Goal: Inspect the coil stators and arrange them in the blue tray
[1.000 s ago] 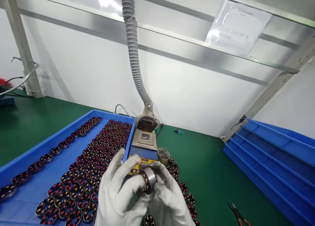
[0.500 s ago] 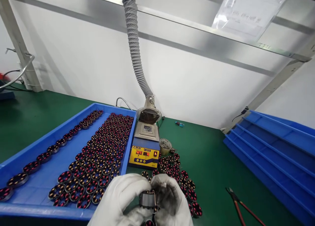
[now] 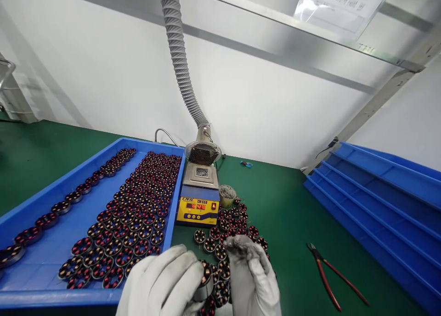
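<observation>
My left hand [image 3: 165, 281], in a white glove, is closed around a motor stator [image 3: 204, 288], a metal ring with wound coils, at the bottom middle. Beside it, my right hand [image 3: 253, 279] wears a glove stained dark at the fingertips. Its thumb and fingers are pinched together just right of the stator; whatever is between them is too small to make out. Several more stators [image 3: 223, 269] lie on the green table around and beyond both hands, some covered by the gloves.
Left stands a blue tray [image 3: 69, 298] with rows of stators. A solder pot [image 3: 198, 210] with a yellow panel sits under an extraction hose [image 3: 179, 54], a small cup [image 3: 225, 201] beside it. Red-handled cutters [image 3: 322, 265] lie right, near stacked blue trays [image 3: 372, 205].
My right hand has drawn away from the stator to the right. The stator has turned in my left hand, which now shows its back. The view has shifted slightly.
</observation>
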Demonstrator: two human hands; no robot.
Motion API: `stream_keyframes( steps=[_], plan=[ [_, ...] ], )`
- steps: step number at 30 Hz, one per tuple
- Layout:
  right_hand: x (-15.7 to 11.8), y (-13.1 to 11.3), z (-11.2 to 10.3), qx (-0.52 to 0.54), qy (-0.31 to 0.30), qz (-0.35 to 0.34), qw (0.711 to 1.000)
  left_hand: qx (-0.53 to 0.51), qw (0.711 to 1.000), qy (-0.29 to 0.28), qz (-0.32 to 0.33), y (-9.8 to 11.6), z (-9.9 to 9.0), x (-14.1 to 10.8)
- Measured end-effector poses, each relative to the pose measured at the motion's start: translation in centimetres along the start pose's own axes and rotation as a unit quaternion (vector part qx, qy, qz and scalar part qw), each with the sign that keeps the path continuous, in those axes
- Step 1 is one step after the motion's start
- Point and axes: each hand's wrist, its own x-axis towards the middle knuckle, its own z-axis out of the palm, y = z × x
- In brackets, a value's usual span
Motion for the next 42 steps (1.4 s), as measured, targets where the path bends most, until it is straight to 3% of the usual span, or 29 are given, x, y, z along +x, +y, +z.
stream_keyframes(
  steps=[2, 5, 7, 11, 13, 15, 17, 18, 20, 22, 24, 26, 29, 34, 39, 40, 42],
  plan=[
    [0.0, -0.9, -0.1, -0.058, -0.022, -0.003, 0.998, -0.006, 1.000, 0.004, -0.018, 0.0, -0.1, -0.2],
    [0.0, -2.3, 0.8, -0.157, -0.160, 0.071, 0.972, -0.045, 0.999, -0.007, -0.001, -0.2, 0.0, -0.6],
    [0.3, -2.9, 1.7, -0.208, -0.230, 0.076, 0.947, -0.095, 0.995, -0.018, -0.007, -0.3, 0.1, -0.8],
    [0.5, -2.3, 2.3, -0.238, -0.264, 0.033, 0.934, -0.143, 0.989, -0.032, -0.024, -0.2, 0.2, -1.1],
    [0.2, -1.7, 2.0, -0.237, -0.201, -0.024, 0.950, -0.085, 0.996, -0.007, -0.005, -0.2, 0.3, -1.2],
    [-0.1, -1.6, 1.3, -0.270, -0.057, -0.113, 0.954, -0.025, 0.999, 0.009, 0.021, -0.3, 0.2, -1.3],
    [-0.3, -2.0, 0.7, -0.301, 0.098, -0.185, 0.930, 0.000, 1.000, 0.004, 0.031, -0.5, 0.2, -1.4],
    [-0.3, -2.1, 0.4, -0.305, 0.131, -0.196, 0.923, 0.001, 1.000, 0.000, 0.029, -0.6, 0.1, -1.4],
    [-0.3, -2.0, 0.1, -0.282, 0.092, -0.145, 0.944, 0.002, 1.000, -0.009, 0.023, -0.7, 0.2, -1.5],
    [-0.3, -1.0, 0.1, -0.210, -0.040, -0.009, 0.977, -0.002, 1.000, -0.016, 0.021, -0.6, 0.5, -1.5],
    [-0.5, 0.7, 0.5, -0.125, -0.141, 0.126, 0.974, -0.015, 1.000, -0.014, 0.013, -0.3, 0.8, -1.2],
    [-0.8, 2.2, 1.0, -0.083, -0.174, 0.182, 0.964, -0.043, 0.999, -0.008, -0.027, 0.1, 1.0, -0.8],
    [-1.4, 2.9, 1.7, -0.055, -0.160, 0.210, 0.963, -0.147, 0.984, -0.014, -0.103, 0.4, 1.0, -0.2],
    [-2.2, 1.6, 2.4, 0.071, -0.101, 0.321, 0.939, -0.306, 0.942, -0.007, -0.139, -0.5, 0.6, 1.2],
    [-2.0, 0.5, 1.9, 0.099, -0.115, 0.393, 0.907, -0.384, 0.847, 0.035, -0.366, -1.0, -0.1, 1.6],
    [-1.9, 0.4, 1.8, 0.094, -0.117, 0.391, 0.908, -0.375, 0.844, 0.027, -0.383, -0.8, -0.2, 1.4],
    [-1.8, 0.1, 1.7, 0.087, -0.119, 0.379, 0.913, -0.351, 0.868, -0.023, -0.349, -0.5, -0.3, 0.8]
  ],
)
